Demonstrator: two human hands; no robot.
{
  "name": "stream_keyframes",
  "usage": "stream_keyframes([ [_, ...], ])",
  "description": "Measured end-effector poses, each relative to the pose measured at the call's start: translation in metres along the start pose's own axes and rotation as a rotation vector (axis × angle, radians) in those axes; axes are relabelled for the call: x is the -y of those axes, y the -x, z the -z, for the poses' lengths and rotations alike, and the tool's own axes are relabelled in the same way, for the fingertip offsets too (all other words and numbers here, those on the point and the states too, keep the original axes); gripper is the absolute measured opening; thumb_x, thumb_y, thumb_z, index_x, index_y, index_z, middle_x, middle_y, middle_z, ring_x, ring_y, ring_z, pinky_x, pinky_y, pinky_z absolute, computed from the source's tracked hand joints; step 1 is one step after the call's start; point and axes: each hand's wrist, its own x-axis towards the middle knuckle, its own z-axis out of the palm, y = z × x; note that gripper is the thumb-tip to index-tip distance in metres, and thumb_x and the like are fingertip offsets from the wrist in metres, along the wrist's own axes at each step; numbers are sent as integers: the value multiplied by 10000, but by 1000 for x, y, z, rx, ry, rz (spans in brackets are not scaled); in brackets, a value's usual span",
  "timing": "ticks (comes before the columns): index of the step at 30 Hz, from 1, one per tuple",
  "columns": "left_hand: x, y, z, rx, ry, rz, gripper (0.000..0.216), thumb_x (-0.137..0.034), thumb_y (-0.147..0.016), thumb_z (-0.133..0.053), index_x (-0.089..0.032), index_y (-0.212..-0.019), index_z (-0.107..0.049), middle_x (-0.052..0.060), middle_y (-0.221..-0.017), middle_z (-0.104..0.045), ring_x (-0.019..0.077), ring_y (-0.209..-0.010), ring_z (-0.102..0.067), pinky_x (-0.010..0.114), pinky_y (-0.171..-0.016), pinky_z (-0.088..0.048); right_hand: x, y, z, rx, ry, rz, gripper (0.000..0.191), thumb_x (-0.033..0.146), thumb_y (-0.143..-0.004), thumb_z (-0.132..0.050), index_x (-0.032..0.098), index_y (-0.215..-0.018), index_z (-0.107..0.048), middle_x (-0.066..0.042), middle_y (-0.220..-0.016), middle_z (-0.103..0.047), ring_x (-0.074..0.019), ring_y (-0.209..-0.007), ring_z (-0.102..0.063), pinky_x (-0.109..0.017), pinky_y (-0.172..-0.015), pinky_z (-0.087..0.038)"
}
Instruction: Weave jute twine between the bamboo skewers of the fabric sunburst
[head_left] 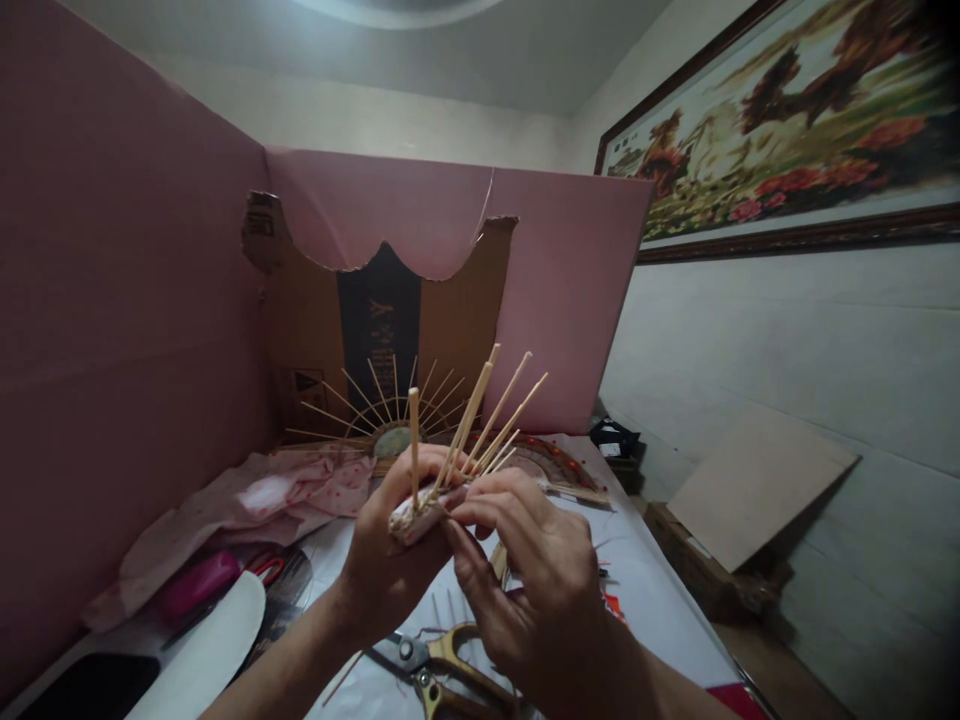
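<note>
My left hand [375, 570] is wrapped round a small woven piece [415, 522] with a braided rim and a pale side. Several thin wooden sticks [471, 415] stand up from it, leaning mostly to the right. My right hand [536, 565] has its thumb and fingertips pinched together at the piece's right edge. What lies between those fingertips is too small to make out; it may be a thin strand. Below the hands, garden shears [442, 665] with yellowish handles lie on the white table cover [660, 600].
Behind the hands stands a half-round frame with radiating sticks [395, 440], before a cut cardboard sheet [457, 330]. Pink cloth [300, 490], a magenta pouch [199, 585], a white curved object [214, 645] and a black flat object [90, 685] lie left. Pink panels [570, 300] enclose the back and left.
</note>
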Motion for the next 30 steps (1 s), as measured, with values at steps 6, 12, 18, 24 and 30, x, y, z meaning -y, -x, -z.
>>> stream_keyframes([
  [6, 3, -5, 9, -116, 204, 173, 211, -157, -771, -641, -228, -959, -577, 48, -1035, -619, 213, -977, -591, 303, -784, -517, -8, 1, 12, -147, 31, -46, 72, 71, -815, -578, 141, -811, -596, -36, -740, -604, -119, -677, -557, -255, -602, -436],
  [12, -3, -19, 22, -344, 410, 293, 299, -94, -705, -682, -217, -946, -555, 47, -1008, -650, 183, -893, -624, 283, -729, -545, -25, 1, 22, -136, 113, -214, 224, 154, -858, -574, 162, -639, -527, 14, -602, -490, -95, -548, -426, -259, -541, -326],
  [18, -5, -20, 23, -365, 436, 327, 270, -104, -709, -685, -210, -926, -565, 46, -989, -659, 156, -818, -629, 256, -682, -545, -35, 1, 9, 92, 35, -405, 184, 256, -885, -558, 181, -722, -600, -5, -697, -585, -130, -637, -512, -272, -590, -344],
  [24, 4, -11, 13, -227, 500, 397, 298, -108, -669, -714, -199, -918, -578, 45, -982, -646, 171, -860, -619, 270, -724, -534, -33, 7, -3, 102, 47, -378, 76, 202, -865, -555, 175, -813, -604, -31, -784, -605, -164, -733, -542, -297, -665, -376],
  [30, 4, -9, 12, -187, 495, 420, 306, -129, -677, -716, -209, -934, -571, 40, -997, -633, 172, -850, -614, 286, -722, -538, -30, 6, -3, 133, 41, -397, 109, 167, -861, -510, 175, -763, -556, -21, -757, -580, -153, -696, -520, -291, -631, -351],
])
